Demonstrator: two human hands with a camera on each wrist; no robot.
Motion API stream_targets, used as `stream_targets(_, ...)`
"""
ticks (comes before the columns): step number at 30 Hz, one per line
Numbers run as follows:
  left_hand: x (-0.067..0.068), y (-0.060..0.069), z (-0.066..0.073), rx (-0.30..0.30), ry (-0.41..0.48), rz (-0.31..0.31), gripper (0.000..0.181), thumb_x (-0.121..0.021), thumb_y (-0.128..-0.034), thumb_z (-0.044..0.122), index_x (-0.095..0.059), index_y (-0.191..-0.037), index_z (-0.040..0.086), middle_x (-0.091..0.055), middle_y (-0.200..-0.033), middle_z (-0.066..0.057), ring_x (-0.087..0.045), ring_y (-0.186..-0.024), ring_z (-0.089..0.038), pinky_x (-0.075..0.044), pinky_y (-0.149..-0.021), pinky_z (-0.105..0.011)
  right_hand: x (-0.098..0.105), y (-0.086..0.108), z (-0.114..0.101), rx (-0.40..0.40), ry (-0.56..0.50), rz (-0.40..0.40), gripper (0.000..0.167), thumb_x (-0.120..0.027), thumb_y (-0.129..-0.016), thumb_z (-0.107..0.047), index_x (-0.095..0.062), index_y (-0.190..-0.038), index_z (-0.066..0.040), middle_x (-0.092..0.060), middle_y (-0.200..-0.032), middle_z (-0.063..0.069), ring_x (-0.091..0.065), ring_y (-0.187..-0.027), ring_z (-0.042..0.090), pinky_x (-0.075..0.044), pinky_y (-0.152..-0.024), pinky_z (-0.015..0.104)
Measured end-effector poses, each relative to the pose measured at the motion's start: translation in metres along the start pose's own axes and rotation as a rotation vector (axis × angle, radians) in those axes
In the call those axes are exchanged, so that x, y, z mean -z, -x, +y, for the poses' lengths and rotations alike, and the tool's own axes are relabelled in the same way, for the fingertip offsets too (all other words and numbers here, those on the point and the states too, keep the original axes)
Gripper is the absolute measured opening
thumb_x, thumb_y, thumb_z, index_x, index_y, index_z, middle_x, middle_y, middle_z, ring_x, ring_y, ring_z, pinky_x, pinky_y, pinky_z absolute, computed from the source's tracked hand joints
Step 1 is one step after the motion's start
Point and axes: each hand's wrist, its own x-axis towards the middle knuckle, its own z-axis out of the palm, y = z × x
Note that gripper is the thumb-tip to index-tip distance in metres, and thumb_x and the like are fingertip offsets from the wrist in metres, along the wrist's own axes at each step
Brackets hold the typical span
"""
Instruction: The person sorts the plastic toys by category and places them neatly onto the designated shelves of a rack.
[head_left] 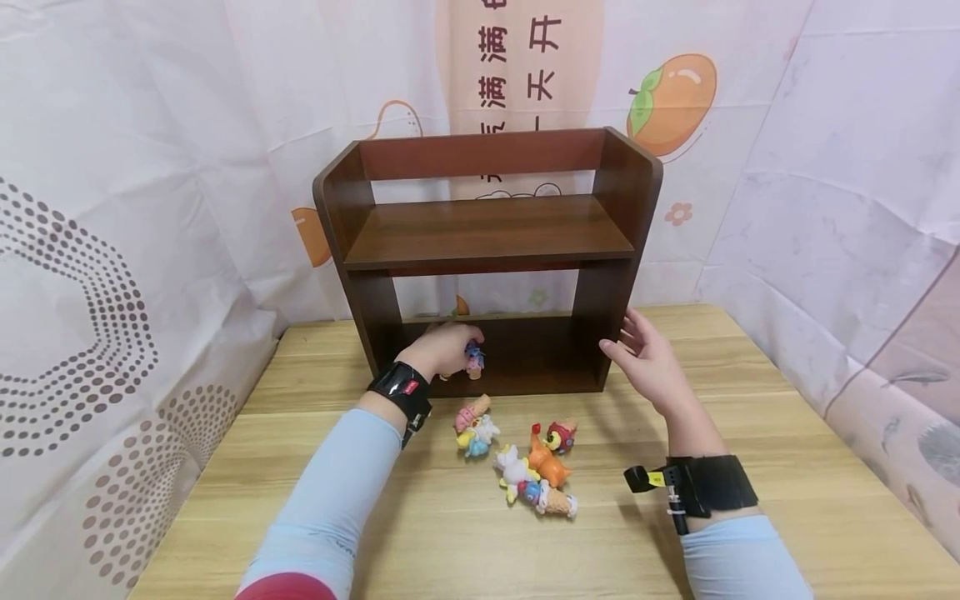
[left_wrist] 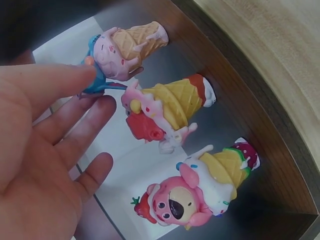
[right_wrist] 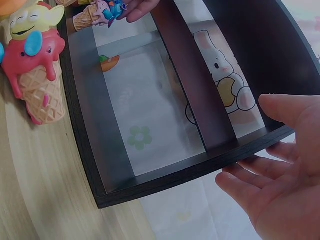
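My left hand (head_left: 444,346) is in the lower compartment of a dark brown wooden shelf (head_left: 491,229). Its thumb and forefinger pinch the blue top of an ice-cream-cone figurine (left_wrist: 114,56), whose cone base points to the shelf floor. Beside it on that floor stand a cone figurine with a red piece on top (left_wrist: 160,110) and a pink bear cone figurine (left_wrist: 182,200). At the shelf's right side panel (right_wrist: 175,175), my right hand (head_left: 648,362) has its thumb by the front edge and loosely extended fingers outside; firm contact cannot be made out.
Several toy figurines lie on the wooden table before the shelf: a pink cone one (head_left: 471,412), an orange one (head_left: 549,462), a red one (head_left: 561,435), a white one (head_left: 514,468) and a blue-topped cone (head_left: 553,498). Printed cloth (head_left: 172,167) hangs behind.
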Motion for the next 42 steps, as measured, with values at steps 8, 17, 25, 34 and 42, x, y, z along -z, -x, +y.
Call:
stream_targets(8, 0.01, 0.008, -0.003, 0.017, 0.075, 0.017, 0.049, -0.066, -0.0933, 0.008, -0.059, -0.141, 0.015, -0.063, -0.134, -0.005, -0.058, -0.107, -0.018, -0.049, -0.088, -0.038, 0.0, 0.0, -0.001, -0.009, 0.016, 0.001, 0.082, -0.067, -0.1, -0.023, -0.016, -0.162, -0.005, -0.031, -0.159, 0.027, -0.035, -0.143, 0.045, -0.036, -0.108, 0.056)
stream_targets(17, 0.028, 0.024, -0.003, -0.043, 0.083, 0.123, 0.043, -0.061, -0.0942, 0.014, -0.062, -0.137, 0.012, -0.064, -0.13, -0.004, -0.058, -0.112, -0.016, -0.036, -0.108, -0.045, 0.001, 0.0, 0.0, -0.015, 0.037, 0.005, 0.083, -0.067, -0.1, -0.027, -0.016, -0.162, -0.004, -0.031, -0.159, 0.027, -0.035, -0.143, 0.046, -0.036, -0.108, 0.057)
stream_targets(25, 0.038, 0.034, -0.005, -0.123, 0.118, 0.189, 0.038, -0.065, -0.0957, 0.018, -0.065, -0.132, 0.008, -0.066, -0.129, -0.004, -0.06, -0.119, -0.02, -0.047, -0.101, -0.038, 0.001, -0.001, 0.003, -0.013, 0.047, 0.008, 0.084, -0.067, -0.1, -0.029, -0.016, -0.162, -0.003, -0.031, -0.158, 0.028, -0.036, -0.143, 0.045, -0.036, -0.108, 0.057)
stream_targets(34, 0.042, 0.054, -0.001, -0.191, 0.14, 0.303, 0.034, -0.068, -0.0958, 0.023, -0.068, -0.128, 0.013, -0.067, -0.124, 0.0, -0.06, -0.113, -0.018, -0.038, -0.104, -0.05, 0.002, 0.0, 0.003, -0.002, 0.04, 0.007, 0.083, -0.067, -0.1, -0.027, -0.017, -0.162, -0.002, -0.033, -0.158, 0.028, -0.036, -0.143, 0.045, -0.036, -0.107, 0.057)
stream_targets(42, 0.039, 0.08, 0.007, -0.242, 0.16, 0.406, 0.032, -0.073, -0.0945, 0.025, -0.07, -0.124, 0.013, -0.068, -0.119, 0.001, -0.061, -0.111, -0.017, -0.038, -0.098, -0.049, 0.0, 0.0, 0.003, 0.011, 0.041, 0.007, 0.082, -0.067, -0.1, -0.027, -0.019, -0.162, -0.004, -0.034, -0.158, 0.027, -0.037, -0.142, 0.045, -0.037, -0.107, 0.057)
